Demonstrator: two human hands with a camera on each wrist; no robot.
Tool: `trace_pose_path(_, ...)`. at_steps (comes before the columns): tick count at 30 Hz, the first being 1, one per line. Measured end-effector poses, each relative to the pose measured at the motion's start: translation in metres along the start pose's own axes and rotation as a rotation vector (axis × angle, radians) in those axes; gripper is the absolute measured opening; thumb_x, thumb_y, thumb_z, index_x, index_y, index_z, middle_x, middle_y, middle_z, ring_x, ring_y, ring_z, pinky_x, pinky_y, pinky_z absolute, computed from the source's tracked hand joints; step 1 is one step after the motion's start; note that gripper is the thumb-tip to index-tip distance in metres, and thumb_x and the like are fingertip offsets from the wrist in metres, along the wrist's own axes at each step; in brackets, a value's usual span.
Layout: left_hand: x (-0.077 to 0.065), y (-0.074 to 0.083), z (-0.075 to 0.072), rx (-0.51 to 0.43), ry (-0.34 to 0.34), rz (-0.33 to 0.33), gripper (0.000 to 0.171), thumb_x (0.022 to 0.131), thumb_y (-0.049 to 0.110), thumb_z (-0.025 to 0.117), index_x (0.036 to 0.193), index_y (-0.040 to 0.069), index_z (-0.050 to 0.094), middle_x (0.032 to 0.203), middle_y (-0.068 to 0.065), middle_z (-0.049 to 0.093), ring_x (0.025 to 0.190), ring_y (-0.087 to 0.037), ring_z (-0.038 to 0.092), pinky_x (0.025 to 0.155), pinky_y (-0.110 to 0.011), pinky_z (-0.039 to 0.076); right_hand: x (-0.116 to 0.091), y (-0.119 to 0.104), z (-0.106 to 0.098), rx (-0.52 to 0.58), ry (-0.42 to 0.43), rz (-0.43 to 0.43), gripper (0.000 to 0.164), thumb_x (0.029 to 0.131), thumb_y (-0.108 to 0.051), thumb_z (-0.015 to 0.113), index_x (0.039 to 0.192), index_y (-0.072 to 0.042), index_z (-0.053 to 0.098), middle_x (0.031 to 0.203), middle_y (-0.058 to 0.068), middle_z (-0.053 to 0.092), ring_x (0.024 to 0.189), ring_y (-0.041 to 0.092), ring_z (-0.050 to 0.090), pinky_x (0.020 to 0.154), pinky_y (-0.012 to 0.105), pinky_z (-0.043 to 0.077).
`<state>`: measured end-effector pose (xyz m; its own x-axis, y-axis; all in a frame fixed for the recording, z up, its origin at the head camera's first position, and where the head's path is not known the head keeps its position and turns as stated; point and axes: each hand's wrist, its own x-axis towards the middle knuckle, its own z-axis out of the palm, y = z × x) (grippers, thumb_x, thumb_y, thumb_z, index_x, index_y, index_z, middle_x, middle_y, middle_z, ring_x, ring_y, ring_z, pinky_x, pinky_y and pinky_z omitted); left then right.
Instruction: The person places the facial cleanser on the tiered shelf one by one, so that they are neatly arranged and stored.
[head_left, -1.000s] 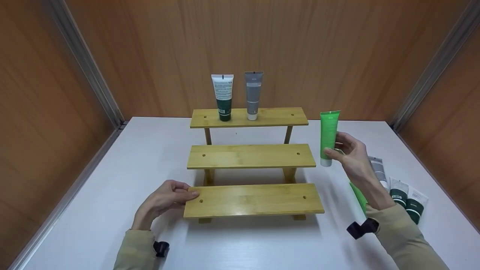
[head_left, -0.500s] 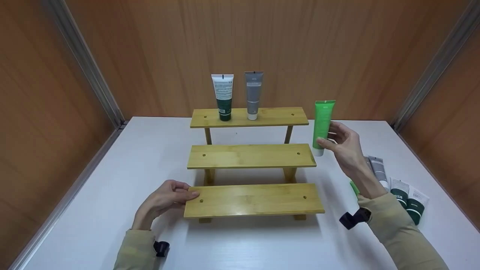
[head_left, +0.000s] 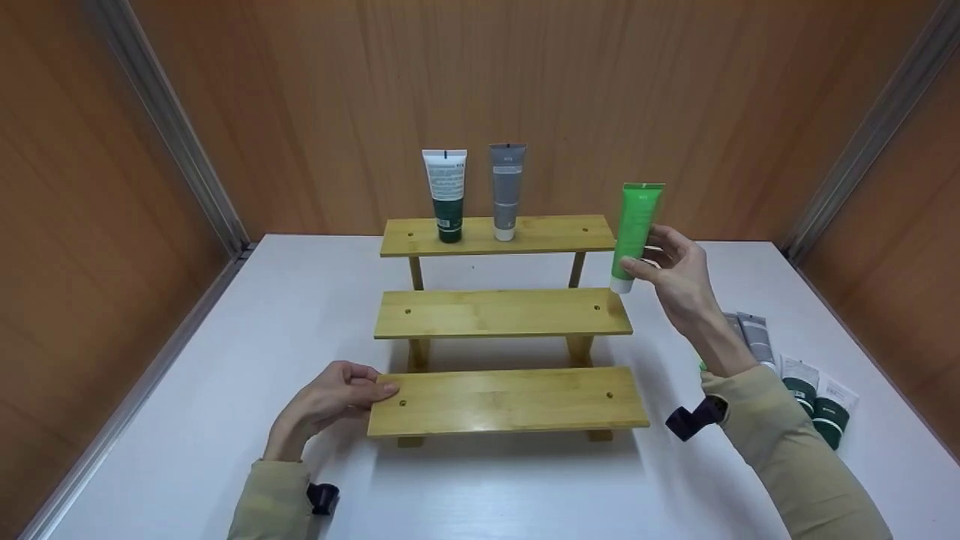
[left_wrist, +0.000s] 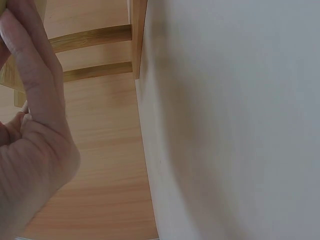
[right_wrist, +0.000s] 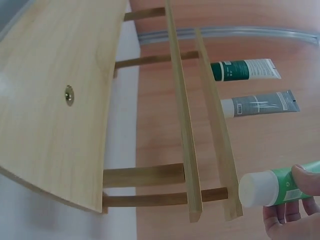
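Observation:
In the head view my right hand (head_left: 679,277) pinches a bright green tube (head_left: 637,229) with a white cap, cap down and slightly tilted, at the right end of a three-tier bamboo stand (head_left: 506,311). The right wrist view shows the tube's white cap (right_wrist: 259,189) close to the top shelf's end. My left hand (head_left: 326,401) grips the left end of the lowest shelf, thumb on top. On the top shelf, a white and dark green tube (head_left: 448,195) and a grey tube (head_left: 508,191) stand upright on their caps.
Right of the stand, several tubes lie on the white table (head_left: 517,495), among them a grey tube (head_left: 756,337) and a white and green tube (head_left: 831,412). My right forearm partly covers them. Wooden panels (head_left: 480,97) enclose the back and sides.
My right hand has carried the green tube up and to the left, toward the top shelf's right end, and the tube has tilted a little. The left hand has stayed in place.

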<state>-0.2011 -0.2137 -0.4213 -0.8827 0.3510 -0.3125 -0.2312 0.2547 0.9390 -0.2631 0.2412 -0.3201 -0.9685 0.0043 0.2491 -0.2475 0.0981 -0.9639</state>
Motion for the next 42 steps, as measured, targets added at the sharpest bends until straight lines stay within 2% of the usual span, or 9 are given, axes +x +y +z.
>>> trace_pose_path(5,0.000,-0.001,0.000,0.001,0.003,-0.001,0.026,0.089,0.025,0.077,0.099,0.002,0.068,0.084,0.002,0.078,0.077,-0.010,0.073,0.069,-0.025,0.060,0.007,0.000,0.005,0.006,0.006,-0.019,0.055,0.089,0.004,0.072,0.138,0.001,0.049,0.118,-0.004,0.058,0.112,0.017,0.055,0.096,0.020,0.048)
trace_pose_path(12,-0.001,-0.001,0.000,-0.003,-0.005,-0.001,0.024,0.090,0.024,0.077,0.097,0.003,0.066,0.082,0.003,0.076,0.075,-0.009,0.071,0.068,-0.025,0.059,0.016,-0.004,0.013,0.068,0.005,-0.046,0.054,0.088,0.006,0.071,0.138,0.003,0.049,0.116,-0.003,0.058,0.111,0.017,0.055,0.096,0.022,0.050)
trace_pose_path(26,-0.001,0.000,-0.001,0.026,0.007,-0.006,0.025,0.090,0.026,0.077,0.097,0.004,0.068,0.082,0.003,0.076,0.076,-0.010,0.072,0.069,-0.025,0.059,0.031,-0.010,0.030,0.038,-0.019,-0.048,0.054,0.091,0.004,0.068,0.140,0.004,0.046,0.119,0.000,0.057,0.113,0.018,0.056,0.109,0.037,0.043)
trace_pose_path(35,-0.001,0.000,-0.001,0.019,-0.005,0.003,0.022,0.090,0.024,0.076,0.094,0.005,0.067,0.082,0.004,0.077,0.075,-0.009,0.072,0.068,-0.024,0.059,0.042,-0.007,0.038,0.051,-0.023,-0.061,0.054,0.090,0.009,0.066,0.140,0.006,0.045,0.117,0.000,0.056,0.111,0.016,0.058,0.109,0.038,0.044)
trace_pose_path(42,0.000,0.000,0.000,-0.015,-0.026,0.023,0.022,0.091,0.022,0.076,0.097,0.002,0.067,0.083,0.002,0.077,0.078,-0.011,0.073,0.070,-0.026,0.060,0.049,-0.005,0.045,0.042,-0.010,-0.066,0.056,0.090,0.009,0.066,0.141,0.006,0.045,0.118,0.000,0.056,0.112,0.017,0.058,0.111,0.043,0.043)
